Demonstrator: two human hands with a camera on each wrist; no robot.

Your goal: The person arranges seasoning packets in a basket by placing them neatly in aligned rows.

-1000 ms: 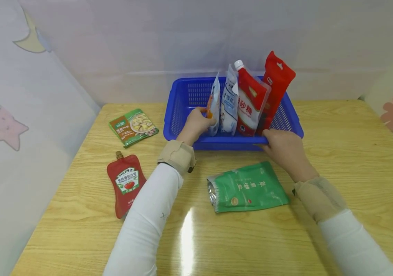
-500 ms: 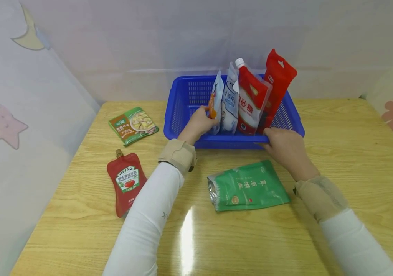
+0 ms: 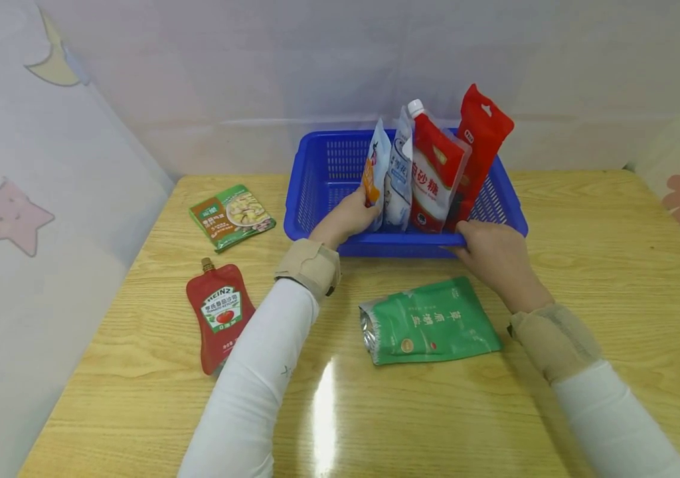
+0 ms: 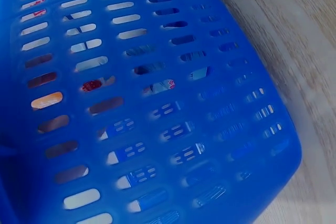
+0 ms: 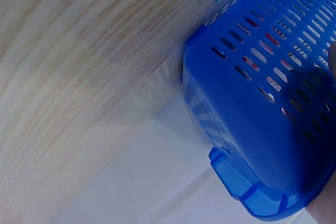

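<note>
A blue plastic basket (image 3: 316, 239) stands at the back of the table. Reaching over its front rim, my left hand (image 3: 346, 216) pinches the lower near edge of a light blue and orange packet (image 3: 378, 166), which stands on edge inside. My right hand (image 3: 492, 255) grips the front rim near the right corner. To the packet's right stand a white and blue bag (image 3: 398, 176), a red and white sugar pouch (image 3: 429, 176) with a white cap, and a tall red packet (image 3: 483, 139). In the left wrist view, the basket's slotted wall (image 4: 157, 98) mostly hides the left fingers.
A green pouch (image 3: 435, 322) with a torn silver end lies in front of the basket. On the left are a green and brown soup packet (image 3: 232, 218) and a red ketchup pouch (image 3: 217, 318), partly behind the left sleeve (image 3: 262, 378). A pale wall (image 3: 256, 66) rises behind the table.
The light blue and orange packet has shifted slightly right against the white and blue bag, with the left hand moving along. The right hand keeps its place on the rim.
</note>
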